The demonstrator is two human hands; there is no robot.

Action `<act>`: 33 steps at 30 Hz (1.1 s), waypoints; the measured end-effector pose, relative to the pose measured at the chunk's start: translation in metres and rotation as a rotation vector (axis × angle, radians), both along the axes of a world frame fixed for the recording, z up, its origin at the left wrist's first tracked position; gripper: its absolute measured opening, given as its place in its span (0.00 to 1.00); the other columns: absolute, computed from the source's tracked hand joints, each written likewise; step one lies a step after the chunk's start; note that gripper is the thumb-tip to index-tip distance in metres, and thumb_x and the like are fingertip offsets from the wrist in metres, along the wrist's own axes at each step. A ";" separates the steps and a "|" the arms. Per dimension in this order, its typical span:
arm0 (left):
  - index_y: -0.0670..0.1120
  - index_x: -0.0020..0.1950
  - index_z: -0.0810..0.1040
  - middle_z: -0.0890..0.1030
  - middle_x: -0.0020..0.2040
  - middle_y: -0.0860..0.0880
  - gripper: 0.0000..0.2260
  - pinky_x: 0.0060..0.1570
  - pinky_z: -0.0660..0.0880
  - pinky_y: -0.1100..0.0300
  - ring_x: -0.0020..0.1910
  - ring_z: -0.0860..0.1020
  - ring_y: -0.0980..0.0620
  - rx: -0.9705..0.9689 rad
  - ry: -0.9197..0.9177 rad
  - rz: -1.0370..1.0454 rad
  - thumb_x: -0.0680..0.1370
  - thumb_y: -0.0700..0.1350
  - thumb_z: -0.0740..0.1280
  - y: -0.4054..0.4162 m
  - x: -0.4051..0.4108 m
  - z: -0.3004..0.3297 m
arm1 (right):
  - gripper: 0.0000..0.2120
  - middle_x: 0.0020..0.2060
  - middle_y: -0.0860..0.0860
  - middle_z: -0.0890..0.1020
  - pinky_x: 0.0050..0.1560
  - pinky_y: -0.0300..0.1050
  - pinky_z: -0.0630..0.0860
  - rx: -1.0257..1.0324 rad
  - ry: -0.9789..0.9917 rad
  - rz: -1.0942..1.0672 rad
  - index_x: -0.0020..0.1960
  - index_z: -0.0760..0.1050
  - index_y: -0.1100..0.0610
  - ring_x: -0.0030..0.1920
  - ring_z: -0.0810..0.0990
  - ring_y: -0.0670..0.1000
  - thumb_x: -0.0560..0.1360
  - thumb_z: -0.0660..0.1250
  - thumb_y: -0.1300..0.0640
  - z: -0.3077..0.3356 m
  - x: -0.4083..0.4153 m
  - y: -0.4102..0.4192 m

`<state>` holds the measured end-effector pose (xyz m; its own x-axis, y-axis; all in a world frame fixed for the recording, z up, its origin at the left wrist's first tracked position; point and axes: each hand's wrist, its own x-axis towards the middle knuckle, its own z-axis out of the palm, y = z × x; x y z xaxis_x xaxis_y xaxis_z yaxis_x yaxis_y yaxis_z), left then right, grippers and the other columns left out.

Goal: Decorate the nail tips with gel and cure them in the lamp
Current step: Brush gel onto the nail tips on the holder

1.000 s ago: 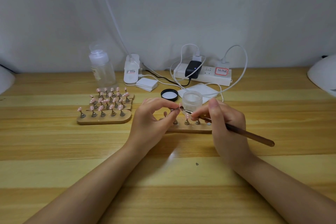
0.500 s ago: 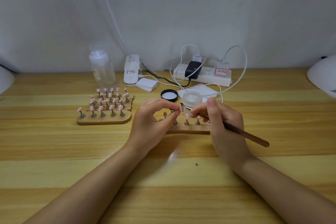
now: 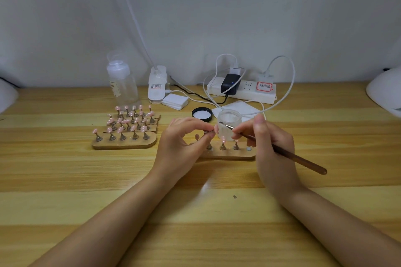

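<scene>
Left hand pinches a nail tip mid-frame; right hand grips the brush; decorating seems under way, curing undone.

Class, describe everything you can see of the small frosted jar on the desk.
The frosted jar is short, round and translucent white, glass or plastic by its look. It stands upright and open on the wooden desk, behind the wooden nail stand; its black lid lies apart, to the left. The brush tip in the right hand crosses in front of it; contact is unclear.
</scene>
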<state>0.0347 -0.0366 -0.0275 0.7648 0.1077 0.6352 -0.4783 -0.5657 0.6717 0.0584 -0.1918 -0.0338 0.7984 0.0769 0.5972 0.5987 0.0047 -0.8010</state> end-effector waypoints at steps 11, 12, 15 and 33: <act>0.46 0.44 0.83 0.82 0.41 0.52 0.05 0.51 0.72 0.53 0.46 0.78 0.53 -0.002 0.007 0.006 0.70 0.40 0.73 0.001 0.000 0.000 | 0.21 0.31 0.52 0.81 0.36 0.30 0.70 0.058 -0.018 0.078 0.35 0.78 0.58 0.33 0.79 0.43 0.76 0.52 0.50 0.003 -0.004 -0.001; 0.46 0.44 0.83 0.82 0.41 0.52 0.05 0.51 0.72 0.53 0.46 0.78 0.53 -0.005 0.005 0.005 0.70 0.40 0.73 0.001 0.000 0.000 | 0.21 0.32 0.52 0.81 0.36 0.30 0.70 0.065 -0.013 0.055 0.36 0.78 0.58 0.34 0.79 0.43 0.76 0.52 0.50 0.003 -0.003 -0.002; 0.46 0.45 0.83 0.82 0.42 0.51 0.05 0.51 0.73 0.52 0.46 0.78 0.54 -0.016 -0.010 -0.001 0.70 0.39 0.73 0.000 -0.001 0.001 | 0.22 0.33 0.53 0.81 0.38 0.30 0.70 0.068 -0.005 0.007 0.38 0.79 0.59 0.36 0.79 0.44 0.76 0.52 0.49 0.002 -0.001 -0.003; 0.54 0.50 0.78 0.77 0.44 0.65 0.12 0.66 0.54 0.52 0.50 0.76 0.62 -0.010 0.054 0.014 0.74 0.37 0.67 -0.001 0.001 -0.002 | 0.17 0.37 0.44 0.82 0.42 0.33 0.72 -0.134 -0.039 -0.012 0.40 0.79 0.48 0.41 0.79 0.43 0.76 0.53 0.46 0.004 -0.001 0.003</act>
